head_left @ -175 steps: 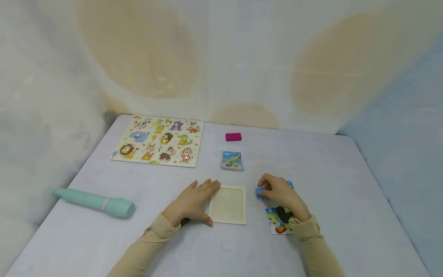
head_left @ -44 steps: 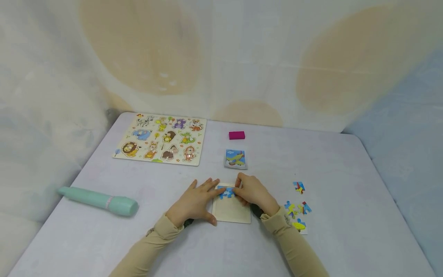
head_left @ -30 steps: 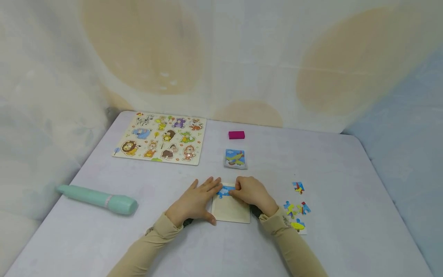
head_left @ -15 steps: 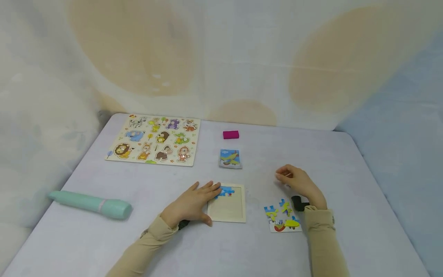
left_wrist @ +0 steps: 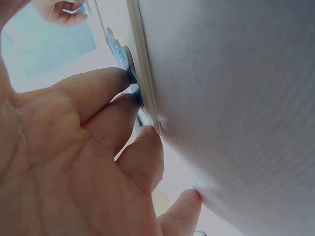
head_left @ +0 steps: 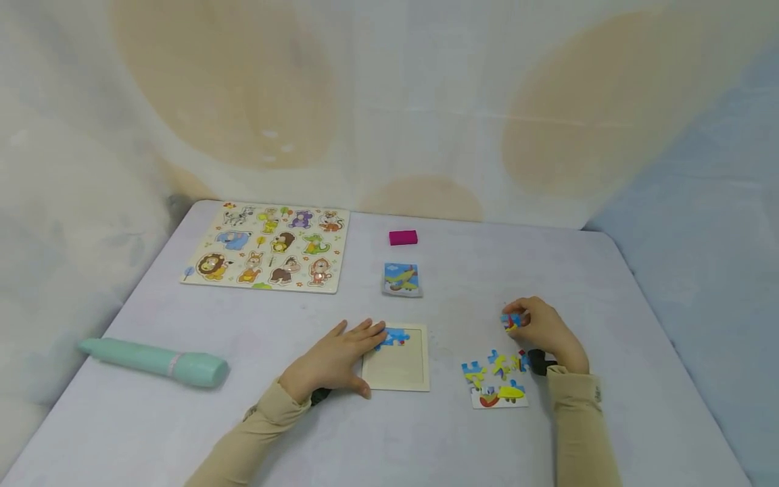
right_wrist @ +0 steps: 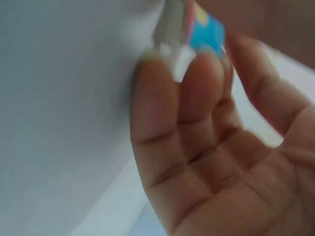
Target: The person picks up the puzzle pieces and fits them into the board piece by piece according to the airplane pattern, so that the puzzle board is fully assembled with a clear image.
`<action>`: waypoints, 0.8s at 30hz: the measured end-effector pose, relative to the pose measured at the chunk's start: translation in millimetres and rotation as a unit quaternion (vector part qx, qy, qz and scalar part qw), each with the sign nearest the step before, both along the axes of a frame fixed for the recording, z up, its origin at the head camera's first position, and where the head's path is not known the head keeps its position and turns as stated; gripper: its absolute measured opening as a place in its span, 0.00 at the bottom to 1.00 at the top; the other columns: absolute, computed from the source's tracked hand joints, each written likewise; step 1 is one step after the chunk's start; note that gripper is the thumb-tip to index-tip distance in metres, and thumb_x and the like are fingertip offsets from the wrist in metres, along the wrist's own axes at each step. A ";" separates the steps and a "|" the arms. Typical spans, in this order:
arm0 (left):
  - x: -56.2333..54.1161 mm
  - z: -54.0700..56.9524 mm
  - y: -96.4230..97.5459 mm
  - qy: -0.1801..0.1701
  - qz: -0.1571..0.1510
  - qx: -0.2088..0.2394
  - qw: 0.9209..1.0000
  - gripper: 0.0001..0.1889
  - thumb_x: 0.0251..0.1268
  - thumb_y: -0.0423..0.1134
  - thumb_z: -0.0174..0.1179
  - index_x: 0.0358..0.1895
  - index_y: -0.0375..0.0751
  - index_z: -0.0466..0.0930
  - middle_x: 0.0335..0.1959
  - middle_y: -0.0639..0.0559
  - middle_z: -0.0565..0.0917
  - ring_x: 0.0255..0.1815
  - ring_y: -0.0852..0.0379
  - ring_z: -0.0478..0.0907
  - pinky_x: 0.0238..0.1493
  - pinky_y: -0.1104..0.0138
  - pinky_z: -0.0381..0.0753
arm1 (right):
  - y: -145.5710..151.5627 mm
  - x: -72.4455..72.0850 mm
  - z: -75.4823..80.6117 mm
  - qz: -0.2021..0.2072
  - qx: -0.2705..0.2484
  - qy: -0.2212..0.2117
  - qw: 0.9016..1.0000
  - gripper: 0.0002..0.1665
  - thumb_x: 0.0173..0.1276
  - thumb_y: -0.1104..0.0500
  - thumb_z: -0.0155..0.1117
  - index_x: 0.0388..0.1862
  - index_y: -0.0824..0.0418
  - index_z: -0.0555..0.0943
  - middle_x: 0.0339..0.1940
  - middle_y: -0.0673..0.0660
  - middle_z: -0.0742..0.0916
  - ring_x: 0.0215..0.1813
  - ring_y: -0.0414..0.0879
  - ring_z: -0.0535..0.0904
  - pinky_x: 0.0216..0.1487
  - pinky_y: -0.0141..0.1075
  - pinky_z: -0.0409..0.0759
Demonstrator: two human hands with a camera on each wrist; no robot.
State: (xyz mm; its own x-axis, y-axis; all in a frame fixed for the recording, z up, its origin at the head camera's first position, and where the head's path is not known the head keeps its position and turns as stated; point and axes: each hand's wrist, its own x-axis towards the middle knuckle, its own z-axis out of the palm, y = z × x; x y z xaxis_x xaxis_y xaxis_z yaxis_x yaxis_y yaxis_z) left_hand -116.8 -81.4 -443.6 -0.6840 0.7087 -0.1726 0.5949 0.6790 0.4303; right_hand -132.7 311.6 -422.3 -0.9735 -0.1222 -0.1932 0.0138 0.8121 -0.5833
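With its fingers spread, my left hand [head_left: 333, 362] rests on the left side of a square wooden puzzle frame [head_left: 425, 358]. In the left wrist view, fingertips press blue jigsaw pieces [left_wrist: 118, 51] lying along the frame's edge. Those joined blue pieces [head_left: 397, 336] fill the upper left of the frame; my fingers partly cover them. To the right, my right hand [head_left: 548, 331] pinches a blue, red and yellow jigsaw piece [head_left: 510, 321] between thumb and fingers. In the right wrist view the jigsaw piece [right_wrist: 206, 32] appears blurred at the fingertips. Several loose jigsaw pieces [head_left: 499, 394] lie below that hand.
An airplane picture card [head_left: 402, 279] lies behind the frame, and a magenta block [head_left: 403, 237] sits farther back. At the back left is an animal peg puzzle board [head_left: 264, 247]. A mint-green toy microphone [head_left: 158, 360] lies at the left.
My right hand, after setting blue pieces in the frame, has moved right and picked up the blue, red and yellow jigsaw piece. The left hand has stayed on the frame.
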 end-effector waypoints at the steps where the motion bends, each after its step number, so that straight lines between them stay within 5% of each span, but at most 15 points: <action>1: 0.0 0.3 -0.1 0.001 0.001 0.001 1.000 0.54 0.41 0.54 0.76 0.74 0.41 0.59 0.78 0.49 0.57 0.79 0.47 0.51 0.74 0.39 0.50 | -3.0 -1.9 0.5 -0.002 0.005 0.004 1.000 0.18 0.57 0.66 0.70 0.48 0.66 0.80 0.45 0.64 0.80 0.40 0.50 0.74 0.38 0.36 0.74; 8: 0.3 0.0 0.3 0.000 0.003 0.001 1.000 0.54 0.41 0.54 0.76 0.74 0.41 0.60 0.78 0.49 0.58 0.79 0.47 0.51 0.75 0.39 0.51 | -25.3 -16.0 1.0 -0.002 -0.045 -0.024 0.999 0.10 0.67 0.62 0.63 0.43 0.67 0.77 0.32 0.60 0.84 0.30 0.45 0.82 0.33 0.35 0.81; 14: 1.7 -0.2 1.6 -0.005 0.003 -0.003 1.000 0.54 0.41 0.55 0.76 0.74 0.42 0.59 0.78 0.50 0.57 0.80 0.48 0.51 0.75 0.40 0.50 | -54.1 -24.5 -4.2 0.035 -0.111 -0.052 0.992 0.10 0.69 0.61 0.62 0.43 0.68 0.76 0.32 0.59 0.83 0.29 0.44 0.83 0.33 0.35 0.83; 24: 0.1 -0.5 1.4 -0.004 0.007 -0.006 1.000 0.54 0.41 0.56 0.76 0.74 0.42 0.59 0.78 0.50 0.57 0.80 0.47 0.51 0.75 0.40 0.51 | -115.4 -27.0 -15.9 0.140 -0.204 -0.149 0.957 0.11 0.70 0.62 0.60 0.46 0.69 0.77 0.32 0.56 0.83 0.28 0.43 0.80 0.36 0.36 0.84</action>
